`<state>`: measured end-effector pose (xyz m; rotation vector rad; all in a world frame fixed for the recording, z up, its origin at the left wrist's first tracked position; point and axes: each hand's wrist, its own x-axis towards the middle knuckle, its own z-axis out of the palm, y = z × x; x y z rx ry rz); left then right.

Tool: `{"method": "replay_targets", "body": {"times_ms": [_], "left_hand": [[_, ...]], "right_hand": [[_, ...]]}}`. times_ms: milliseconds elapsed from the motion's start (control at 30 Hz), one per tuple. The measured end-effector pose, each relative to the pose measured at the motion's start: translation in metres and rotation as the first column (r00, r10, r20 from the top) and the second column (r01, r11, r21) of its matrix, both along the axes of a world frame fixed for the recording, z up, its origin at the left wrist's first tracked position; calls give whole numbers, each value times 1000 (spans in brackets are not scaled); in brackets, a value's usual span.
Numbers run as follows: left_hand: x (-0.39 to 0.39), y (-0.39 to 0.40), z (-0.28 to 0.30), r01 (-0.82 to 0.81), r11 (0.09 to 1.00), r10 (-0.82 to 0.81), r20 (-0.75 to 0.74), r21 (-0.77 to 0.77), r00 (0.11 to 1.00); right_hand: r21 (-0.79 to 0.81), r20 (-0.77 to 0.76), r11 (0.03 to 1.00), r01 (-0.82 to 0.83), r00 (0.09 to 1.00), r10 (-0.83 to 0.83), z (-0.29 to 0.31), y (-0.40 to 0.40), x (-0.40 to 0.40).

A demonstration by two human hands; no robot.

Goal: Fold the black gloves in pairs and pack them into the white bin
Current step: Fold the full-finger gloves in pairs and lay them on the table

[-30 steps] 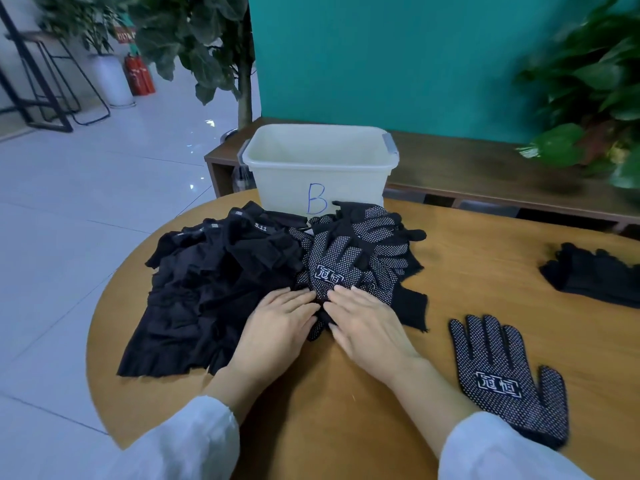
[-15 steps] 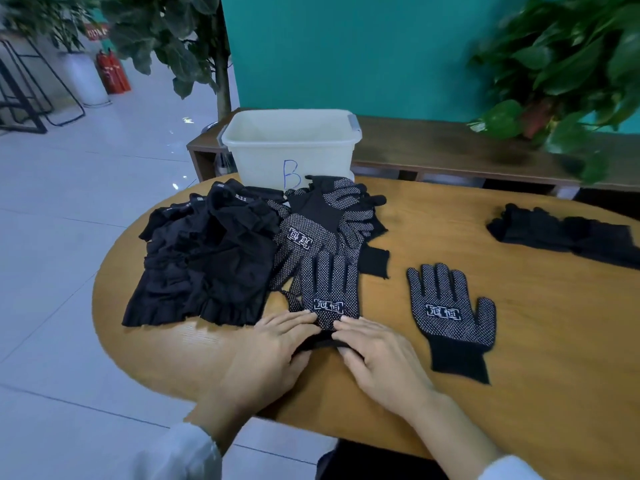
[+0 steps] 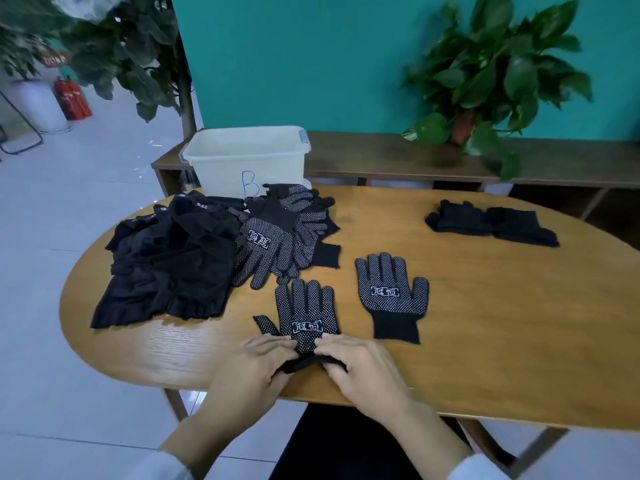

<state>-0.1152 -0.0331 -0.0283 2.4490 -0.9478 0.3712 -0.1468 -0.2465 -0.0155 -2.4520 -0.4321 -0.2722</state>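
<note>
At the near edge of the wooden table [image 3: 485, 341], I am holding the cuff of a dotted black glove [image 3: 308, 315] with both hands. My left hand [image 3: 256, 368] is pinching the cuff from the left side, fingers curled round the black knit, and my right hand [image 3: 360, 368] is gripping it from the right, thumb tucked underneath. The glove is lying flat, dotted side up, its fingers pointing away from me toward the far side.

Just to the right of it, a second dotted glove [image 3: 391, 292] is lying flat by itself, cuff toward me, apart from the one I am holding. Beyond my glove, a heap of dotted gloves [image 3: 284, 237] is sitting near the middle-left of the table, touching a pile of plain black fabric [image 3: 169, 261] further left. Another dark bundle of gloves [image 3: 491, 223] is resting well apart at the far right.

The white bin [image 3: 246, 157], marked with a blue letter B, is standing at the far edge of the table behind the heap. From here I cannot tell whether anything is lying in it.
</note>
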Motion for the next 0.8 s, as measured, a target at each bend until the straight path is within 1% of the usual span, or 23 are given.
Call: {"method": "replay_targets", "body": {"times_ms": [67, 167, 233, 367, 400, 467, 533, 600, 633, 700, 800], "left_hand": [[-4, -4, 1, -9, 1000, 9, 2, 4, 1000], [-6, -11, 3, 20, 999, -20, 10, 33, 1000], [-8, -15, 8, 21, 1000, -21, -25, 21, 999], [-6, -14, 20, -88, 993, 71, -197, -78, 978], [-5, -15, 24, -116, 990, 96, -210, -85, 973], [-2, -20, 35, -185, 967, 130, -284, -173, 950], [2, -28, 53, -251, 926, 134, -375, -281, 917], [9, -36, 75, -258, 891, 92, -407, -374, 909], [12, -39, 85, -248, 878, 69, -405, -409, 912], [19, -45, 107, -238, 834, 4, -425, -498, 905], [29, -56, 145, -271, 744, -27, -433, -610, 901]], "right_hand": [[10, -3, 1000, 12, 1000, -12, 3, -1, -3], [2, -7, 1000, 21, 1000, -21, 5, -3, -5], [7, -19, 999, 31, 999, -31, 5, -5, -5], [84, -36, 992, 94, 995, -92, 8, -10, -3], [110, -35, 986, 126, 992, -123, 11, -12, -1], [184, -62, 967, 178, 984, -169, 21, -13, 3], [247, -118, 951, 187, 980, -162, 36, -11, 7], [334, -141, 930, 153, 984, -111, 55, -7, 11], [390, -125, 910, 141, 987, -99, 64, -6, 15], [508, -90, 847, 156, 988, -128, 85, -6, 23], [715, -99, 681, 159, 987, -127, 121, -11, 34]]}}
